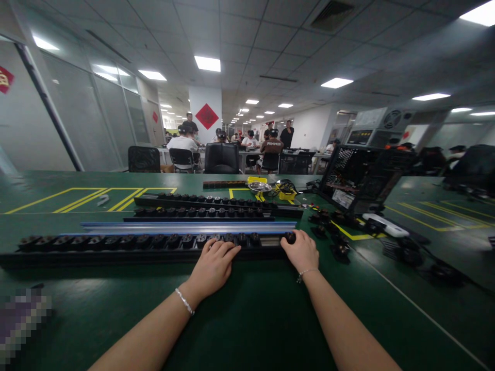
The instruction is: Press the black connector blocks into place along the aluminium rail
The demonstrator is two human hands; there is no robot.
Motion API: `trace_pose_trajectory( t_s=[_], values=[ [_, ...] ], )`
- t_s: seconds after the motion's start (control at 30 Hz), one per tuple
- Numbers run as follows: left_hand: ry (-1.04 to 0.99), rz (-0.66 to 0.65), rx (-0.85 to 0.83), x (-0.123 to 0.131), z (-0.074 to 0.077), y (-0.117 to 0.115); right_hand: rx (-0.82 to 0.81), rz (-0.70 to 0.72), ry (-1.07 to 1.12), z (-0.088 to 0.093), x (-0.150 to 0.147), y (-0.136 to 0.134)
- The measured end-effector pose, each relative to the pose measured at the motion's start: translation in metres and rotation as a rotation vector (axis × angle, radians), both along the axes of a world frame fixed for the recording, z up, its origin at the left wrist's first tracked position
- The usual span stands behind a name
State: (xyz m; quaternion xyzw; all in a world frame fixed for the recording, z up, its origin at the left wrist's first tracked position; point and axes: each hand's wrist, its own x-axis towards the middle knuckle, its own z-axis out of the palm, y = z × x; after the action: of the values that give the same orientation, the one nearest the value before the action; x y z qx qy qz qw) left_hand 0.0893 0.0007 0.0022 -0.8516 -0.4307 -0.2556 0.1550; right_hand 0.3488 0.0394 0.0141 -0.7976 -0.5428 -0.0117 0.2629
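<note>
A long black socket strip (154, 254) lies across the green table in front of me, with a row of round black socket modules set along it. My left hand (216, 262) rests over the strip right of its middle, fingers curled over the modules and thumb pointing right. Near the strip's right end, my right hand (303, 251) pinches a black socket module (289, 237) between thumb and fingers. Between that module and the row, a bare stretch of rail (271, 241) shows. Directly behind runs a blue-edged metal rail (185, 226).
Two more black strips (201, 213) (232, 205) lie farther back. Loose black modules (340, 251) are scattered to the right. A metal bowl (260, 187), an open computer case (356, 178) and a white power strip (384, 225) stand beyond. People sit in the background.
</note>
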Motion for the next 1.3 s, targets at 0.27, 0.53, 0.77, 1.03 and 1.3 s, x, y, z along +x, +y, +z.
trace_pose_trajectory(
  t_s=[0.27,0.53,0.77,1.03,1.3],
  values=[
    [-0.006,-0.013,-0.021,0.0,0.001,-0.001,0.017,-0.017,-0.03,-0.005,0.006,0.004],
    [-0.036,-0.017,-0.031,0.0,0.0,0.0,0.042,-0.017,-0.037,-0.009,0.008,0.007],
    [-0.048,-0.02,-0.055,-0.001,0.001,0.0,0.091,0.018,-0.018,-0.012,0.013,0.01],
    [-0.059,-0.028,-0.078,-0.001,0.0,0.001,0.105,0.03,0.056,-0.011,0.022,0.011],
    [-0.067,-0.031,-0.094,-0.002,-0.002,0.001,0.113,0.041,0.138,-0.009,0.024,0.01]
  ],
)
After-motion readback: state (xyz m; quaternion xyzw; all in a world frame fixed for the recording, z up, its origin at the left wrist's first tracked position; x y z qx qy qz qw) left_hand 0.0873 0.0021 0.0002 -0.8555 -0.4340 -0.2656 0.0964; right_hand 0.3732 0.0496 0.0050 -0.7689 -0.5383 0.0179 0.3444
